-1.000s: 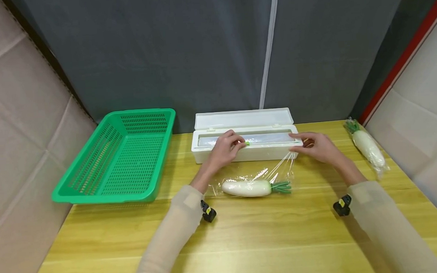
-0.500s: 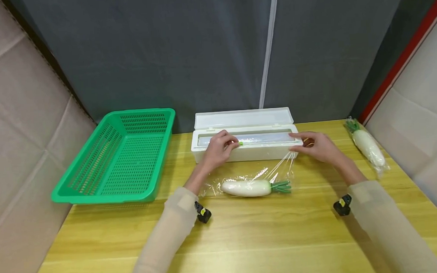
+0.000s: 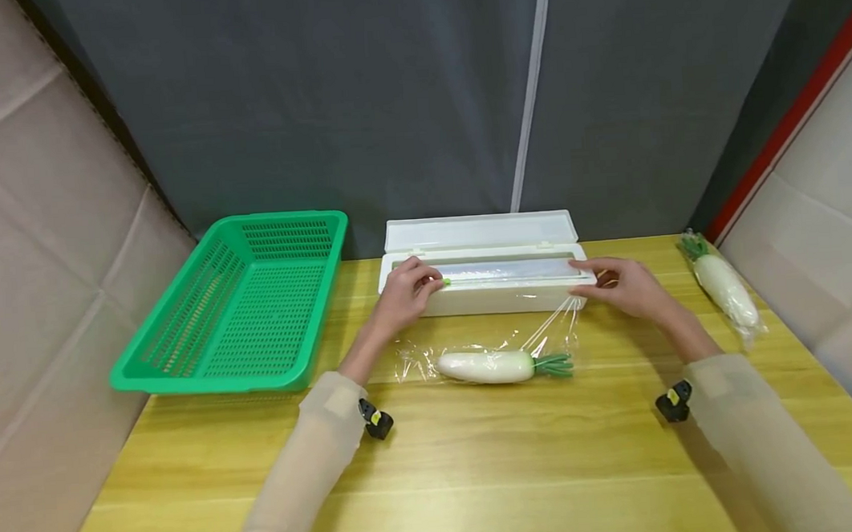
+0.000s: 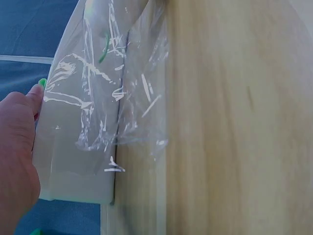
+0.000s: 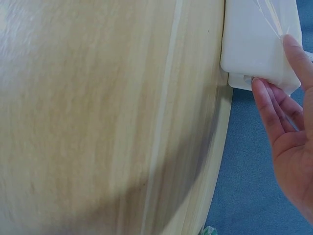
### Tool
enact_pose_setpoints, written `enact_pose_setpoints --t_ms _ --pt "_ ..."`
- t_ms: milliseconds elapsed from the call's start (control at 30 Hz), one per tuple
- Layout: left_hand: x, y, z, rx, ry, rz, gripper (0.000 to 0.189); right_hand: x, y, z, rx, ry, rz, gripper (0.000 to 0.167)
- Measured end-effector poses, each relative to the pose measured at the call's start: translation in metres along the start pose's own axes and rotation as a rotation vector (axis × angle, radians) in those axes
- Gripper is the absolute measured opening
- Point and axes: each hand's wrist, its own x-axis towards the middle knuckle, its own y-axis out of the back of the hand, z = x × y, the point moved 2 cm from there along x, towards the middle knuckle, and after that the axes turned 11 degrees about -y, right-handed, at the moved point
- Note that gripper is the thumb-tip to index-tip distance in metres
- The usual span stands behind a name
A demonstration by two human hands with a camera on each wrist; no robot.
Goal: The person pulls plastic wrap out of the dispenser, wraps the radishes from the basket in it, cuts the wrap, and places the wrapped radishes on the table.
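Note:
A white cling film dispenser (image 3: 486,301) stands at the back middle of the table, its lid (image 3: 480,231) tipped back. My left hand (image 3: 401,295) pinches the small green slide cutter (image 3: 446,282) near the left end of the dispenser's front rail. With thumb and fingers, my right hand (image 3: 628,289) grips the right end; the right wrist view shows the thumb on the front wall. Clear cling film (image 4: 142,112) hangs from the front and spreads over a white radish (image 3: 485,367) with green stalks lying before the dispenser. Gathered strands of film run up to the right thumb.
To the left stands a green perforated basket (image 3: 314,336). A second white radish (image 3: 725,289), wrapped in film, lies at the table's right edge. Behind the table (image 3: 479,456) hangs a grey curtain (image 3: 316,103); pale panels flank both sides.
My left hand has moved left along the dispenser, bringing the green slide cutter toward the left end. The right hand keeps its grip on the right end.

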Motion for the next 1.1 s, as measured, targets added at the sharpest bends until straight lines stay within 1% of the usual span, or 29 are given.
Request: enact_pose_setpoints --t_ms 167,333,600,800,967,1100 --pt "-0.005 0.007 -0.003 0.008 -0.003 0.01 0.005 0.0 -0.001 0.002 0.002 0.011 0.014 0.053" --pt "-0.009 0.01 -0.005 0.009 -0.01 0.02 0.004 0.0 -0.001 0.003 -0.001 0.01 0.023 0.053" --pt "-0.012 0.015 -0.009 0.014 0.001 0.012 0.005 0.0 -0.001 0.001 0.008 0.007 0.008 0.054" --pt "-0.016 0.021 -0.01 0.023 0.025 0.015 0.005 0.001 -0.002 0.001 0.015 0.012 0.015 0.053" --pt "-0.018 0.024 -0.01 0.023 0.031 0.015 0.006 0.001 -0.002 0.002 0.009 0.008 0.02 0.053" --pt "-0.022 0.027 -0.012 0.015 0.037 0.039 0.008 0.0 -0.002 0.001 0.01 0.008 0.018 0.053"
